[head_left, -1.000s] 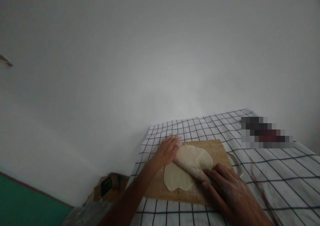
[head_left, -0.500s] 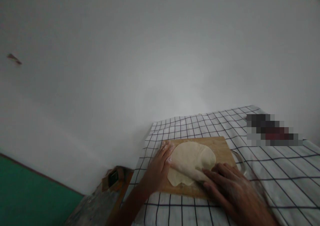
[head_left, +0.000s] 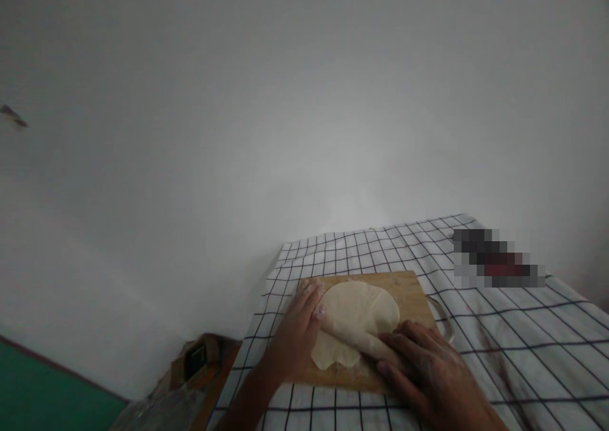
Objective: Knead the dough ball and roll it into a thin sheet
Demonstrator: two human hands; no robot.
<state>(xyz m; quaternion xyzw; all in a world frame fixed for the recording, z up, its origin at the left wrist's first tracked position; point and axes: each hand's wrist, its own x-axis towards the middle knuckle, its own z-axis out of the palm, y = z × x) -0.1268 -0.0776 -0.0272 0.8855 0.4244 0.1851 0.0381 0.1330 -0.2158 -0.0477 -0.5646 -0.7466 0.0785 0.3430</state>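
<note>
A flattened sheet of pale dough (head_left: 354, 301) with an uneven edge lies on a wooden board (head_left: 408, 285). Across it, slanting from upper left to lower right, runs a thin floured rolling pin (head_left: 354, 337). My left hand (head_left: 301, 320), its fingers dusted with flour, is closed over the pin's left end at the board's left side. Over the right end is my right hand (head_left: 423, 361), fingers bent on the pin and thumb below it. Both ends of the pin are hidden by the hands.
A black-and-white checked cloth (head_left: 375, 244) covers the table under the board. At the board's right edge is a pale loop handle (head_left: 445, 320). A blurred-out dark and red object (head_left: 499, 259) lies at the right. Lower left, a cardboard box (head_left: 197, 358) stands beside the table, near the wall.
The view has shifted, so the board and hands appear slightly lower and further left. Both hands stay on the rolling pin, and the dough looks much the same.
</note>
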